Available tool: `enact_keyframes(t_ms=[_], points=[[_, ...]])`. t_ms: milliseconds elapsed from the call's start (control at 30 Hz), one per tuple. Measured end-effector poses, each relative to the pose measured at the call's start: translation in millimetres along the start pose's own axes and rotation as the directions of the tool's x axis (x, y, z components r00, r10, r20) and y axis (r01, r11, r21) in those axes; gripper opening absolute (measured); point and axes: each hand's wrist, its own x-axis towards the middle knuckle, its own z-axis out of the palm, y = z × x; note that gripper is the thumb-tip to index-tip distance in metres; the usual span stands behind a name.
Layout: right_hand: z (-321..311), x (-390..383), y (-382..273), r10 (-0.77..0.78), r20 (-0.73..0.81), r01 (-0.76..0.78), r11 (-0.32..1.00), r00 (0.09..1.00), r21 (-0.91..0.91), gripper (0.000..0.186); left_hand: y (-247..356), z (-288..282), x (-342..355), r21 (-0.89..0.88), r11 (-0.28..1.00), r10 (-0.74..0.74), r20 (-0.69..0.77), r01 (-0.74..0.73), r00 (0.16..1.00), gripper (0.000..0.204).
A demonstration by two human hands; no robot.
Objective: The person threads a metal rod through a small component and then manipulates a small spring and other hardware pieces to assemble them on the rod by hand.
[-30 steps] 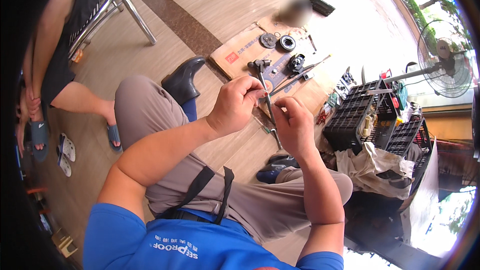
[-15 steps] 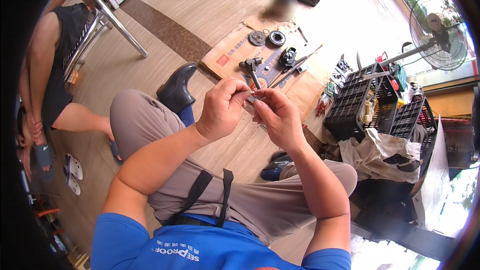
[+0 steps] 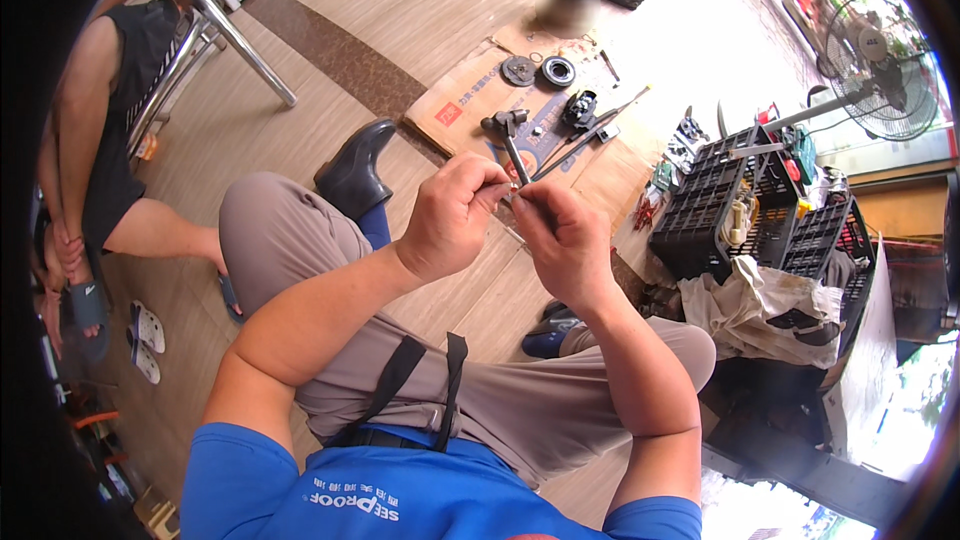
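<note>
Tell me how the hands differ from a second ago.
The right hand moved left toward the left hand; their fingertips are now close together around a small piece, mostly hidden. Any change of grip is unclear. The dark disc stayed on the cardboard.

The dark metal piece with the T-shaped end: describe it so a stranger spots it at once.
Find the flattened cardboard on the floor. Before it in the view, the dark metal piece runs from its crosswise end down toward the left hand and right hand. Its straight shaft sets it apart from the round grey disc and black ring beyond it.
</note>
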Motion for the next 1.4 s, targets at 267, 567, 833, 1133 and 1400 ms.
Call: enact_keyframes(t_ms=[267,567,833,1133,1400], points=[[-7,3,0,-0.084,0.04,0.089,0.984,0.996,-0.153,0.008,0,2,-1,0.039,0.998,0.045,0.039,-0.047,0.998,0.008],[-12,9,1,0.01,0.055,-0.008,0.999,0.998,-0.036,0.008,1,2,-1,-0.002,1.0,-0.007,0.078,0.007,0.997,0.004],[-12,20,16,0.055,0.056,-0.059,0.995,0.997,0.076,0.008,1,5,-6,-0.109,0.988,-0.099,0.13,0.113,0.987,0.002],[-2,15,24,0.031,0.031,-0.03,0.999,0.999,-0.041,0.01,-7,-8,7,-0.518,0.659,-0.483,0.264,0.545,0.835,0.008],[4,7,11,-0.036,0.09,0.054,0.977,0.995,-0.204,0.011,-10,-10,8,-0.536,0.619,-0.526,0.261,0.574,0.81,0.009]])
